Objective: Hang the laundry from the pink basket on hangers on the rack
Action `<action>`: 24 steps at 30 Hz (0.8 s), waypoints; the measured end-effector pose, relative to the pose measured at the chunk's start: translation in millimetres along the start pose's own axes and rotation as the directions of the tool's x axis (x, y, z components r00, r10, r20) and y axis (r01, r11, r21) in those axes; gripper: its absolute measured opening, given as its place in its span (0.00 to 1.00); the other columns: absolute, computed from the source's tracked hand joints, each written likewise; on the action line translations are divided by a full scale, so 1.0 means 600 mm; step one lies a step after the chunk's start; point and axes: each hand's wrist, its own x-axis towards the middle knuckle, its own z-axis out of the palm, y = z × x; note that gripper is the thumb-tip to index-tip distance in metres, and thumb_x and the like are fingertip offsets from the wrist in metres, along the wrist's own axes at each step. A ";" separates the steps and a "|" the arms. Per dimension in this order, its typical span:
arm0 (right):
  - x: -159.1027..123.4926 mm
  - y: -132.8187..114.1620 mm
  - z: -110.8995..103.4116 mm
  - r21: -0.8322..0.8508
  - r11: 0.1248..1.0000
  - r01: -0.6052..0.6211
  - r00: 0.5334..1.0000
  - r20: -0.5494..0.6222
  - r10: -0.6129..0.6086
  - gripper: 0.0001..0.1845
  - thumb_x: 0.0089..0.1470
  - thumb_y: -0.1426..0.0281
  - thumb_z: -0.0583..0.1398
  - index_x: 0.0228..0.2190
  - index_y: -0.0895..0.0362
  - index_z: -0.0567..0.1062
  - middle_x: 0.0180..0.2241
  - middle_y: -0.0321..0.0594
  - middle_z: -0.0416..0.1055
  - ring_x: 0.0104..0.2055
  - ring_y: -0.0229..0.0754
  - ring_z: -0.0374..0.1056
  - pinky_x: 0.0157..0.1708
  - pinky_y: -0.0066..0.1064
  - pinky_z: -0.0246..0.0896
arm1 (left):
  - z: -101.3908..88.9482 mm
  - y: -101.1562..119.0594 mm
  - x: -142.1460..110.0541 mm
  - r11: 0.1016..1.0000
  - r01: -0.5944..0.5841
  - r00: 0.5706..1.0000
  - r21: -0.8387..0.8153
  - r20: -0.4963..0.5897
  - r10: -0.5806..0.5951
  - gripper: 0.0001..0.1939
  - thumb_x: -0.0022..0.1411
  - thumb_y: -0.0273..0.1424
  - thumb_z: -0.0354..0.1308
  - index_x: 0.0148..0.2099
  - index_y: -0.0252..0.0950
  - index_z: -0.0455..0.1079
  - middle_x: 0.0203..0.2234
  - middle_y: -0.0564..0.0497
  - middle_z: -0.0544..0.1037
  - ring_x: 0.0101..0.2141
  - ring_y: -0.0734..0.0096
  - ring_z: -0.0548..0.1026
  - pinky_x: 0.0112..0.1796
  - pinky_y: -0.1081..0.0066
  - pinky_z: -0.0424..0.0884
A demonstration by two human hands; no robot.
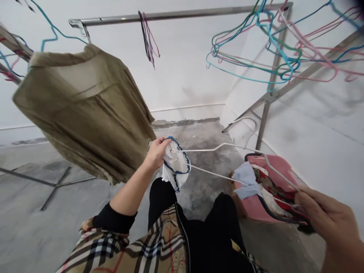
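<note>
A small white garment with blue trim is bunched up in my left hand, its fingers closed on the cloth. My right hand grips one end of a white hanger, thumb pressed down on it. The hanger lies stretched between both hands, and its far end reaches into the opening of the garment. How deep that end goes is hidden by the cloth. The hanger's hook points away from me, towards the metal frame.
An olive shirt hangs close on the left. A metal rail runs across the back, with colourful hangers clustered at the right end. Below them on the floor stands a pink basket of laundry. Rack legs cross the floor at left.
</note>
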 end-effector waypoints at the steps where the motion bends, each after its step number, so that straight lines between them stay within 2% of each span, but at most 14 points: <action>1: -0.007 0.007 -0.004 -0.004 1.000 -0.008 1.000 0.002 0.008 0.07 0.46 0.51 0.60 0.28 0.29 0.79 0.24 0.45 0.76 0.25 0.55 0.73 0.24 0.45 0.67 | 0.002 0.000 0.001 1.000 0.000 1.000 0.002 -0.002 0.000 0.17 0.39 0.39 0.67 0.30 0.35 0.69 0.20 0.56 0.74 0.21 0.75 0.70 0.26 0.73 0.66; 4: -0.019 0.008 -0.005 0.002 1.000 0.013 0.998 0.058 -0.013 0.08 0.45 0.53 0.61 0.30 0.26 0.78 0.27 0.43 0.78 0.30 0.57 0.75 0.32 0.47 0.70 | 0.011 -0.001 0.000 1.000 -0.008 1.000 0.015 0.005 0.008 0.17 0.39 0.38 0.68 0.30 0.35 0.70 0.20 0.55 0.74 0.22 0.75 0.71 0.27 0.73 0.67; 8: -0.024 -0.019 0.020 0.046 0.995 0.087 0.986 0.142 -0.092 0.12 0.46 0.57 0.61 0.32 0.24 0.77 0.30 0.38 0.79 0.31 0.56 0.76 0.32 0.46 0.72 | 0.024 -0.006 -0.008 0.997 -0.043 0.998 0.059 0.041 0.040 0.15 0.41 0.37 0.68 0.30 0.34 0.72 0.20 0.55 0.75 0.21 0.76 0.70 0.26 0.75 0.65; 11: -0.032 -0.046 0.058 0.077 0.989 0.128 0.972 0.190 -0.141 0.09 0.50 0.59 0.60 0.33 0.31 0.79 0.31 0.37 0.80 0.32 0.55 0.76 0.32 0.46 0.74 | 0.035 -0.010 -0.021 0.969 -0.144 0.986 0.203 0.109 0.124 0.12 0.47 0.38 0.65 0.31 0.33 0.75 0.22 0.53 0.77 0.25 0.74 0.71 0.29 0.75 0.66; 13: -0.039 -0.060 0.089 0.087 0.986 0.141 0.963 0.217 -0.157 0.10 0.53 0.59 0.58 0.34 0.39 0.80 0.30 0.39 0.79 0.31 0.54 0.76 0.30 0.46 0.73 | 0.041 -0.011 -0.033 0.901 -0.241 0.964 0.360 0.194 0.181 0.12 0.51 0.37 0.63 0.33 0.33 0.77 0.25 0.51 0.79 0.28 0.70 0.73 0.32 0.73 0.67; 15: -0.045 -0.067 0.121 0.114 0.984 0.139 0.960 0.229 -0.162 0.13 0.56 0.59 0.56 0.35 0.44 0.80 0.30 0.41 0.79 0.30 0.52 0.76 0.29 0.43 0.72 | 0.043 -0.005 -0.046 0.749 -0.390 0.917 0.536 0.296 0.266 0.12 0.54 0.36 0.60 0.37 0.35 0.79 0.29 0.49 0.81 0.33 0.65 0.76 0.36 0.72 0.68; 16: -0.047 -0.067 0.136 0.134 0.982 0.131 0.962 0.223 -0.158 0.14 0.57 0.58 0.55 0.35 0.46 0.79 0.31 0.41 0.80 0.31 0.51 0.76 0.30 0.42 0.72 | 0.044 0.000 -0.052 0.629 -0.474 0.880 0.616 0.351 0.320 0.12 0.56 0.35 0.59 0.39 0.37 0.79 0.32 0.49 0.82 0.35 0.64 0.76 0.37 0.71 0.69; 19: -0.049 -0.053 0.167 0.189 0.979 0.080 0.978 0.173 -0.114 0.15 0.58 0.58 0.54 0.36 0.48 0.79 0.33 0.41 0.80 0.32 0.49 0.75 0.32 0.41 0.71 | 0.040 0.024 -0.065 0.175 -0.642 0.724 0.747 0.514 0.460 0.14 0.60 0.35 0.56 0.46 0.41 0.78 0.43 0.48 0.81 0.40 0.62 0.75 0.44 0.67 0.67; 21: -0.046 -0.039 0.176 0.223 0.974 0.046 0.987 0.138 -0.079 0.15 0.58 0.57 0.54 0.36 0.48 0.78 0.34 0.41 0.79 0.33 0.48 0.75 0.34 0.41 0.71 | 0.038 0.043 -0.070 -0.044 -0.680 0.627 0.732 0.611 0.482 0.15 0.62 0.37 0.56 0.47 0.43 0.78 0.45 0.47 0.80 0.42 0.59 0.74 0.48 0.63 0.65; 22: -0.043 -0.033 0.177 0.236 0.971 0.029 0.990 0.127 -0.061 0.16 0.58 0.57 0.54 0.37 0.48 0.78 0.33 0.41 0.79 0.32 0.48 0.74 0.34 0.41 0.70 | 0.038 0.052 -0.070 -0.101 -0.692 0.597 0.714 0.646 0.477 0.15 0.62 0.38 0.56 0.48 0.42 0.78 0.43 0.46 0.81 0.42 0.59 0.73 0.48 0.62 0.64; 24: -0.031 -0.021 0.178 0.259 0.966 -0.005 0.992 0.126 -0.028 0.16 0.58 0.56 0.54 0.37 0.49 0.78 0.31 0.40 0.78 0.29 0.45 0.72 0.32 0.39 0.69 | 0.038 0.066 -0.070 -0.108 -0.725 0.587 0.680 0.692 0.421 0.17 0.64 0.40 0.53 0.49 0.42 0.77 0.36 0.46 0.81 0.37 0.62 0.74 0.42 0.66 0.66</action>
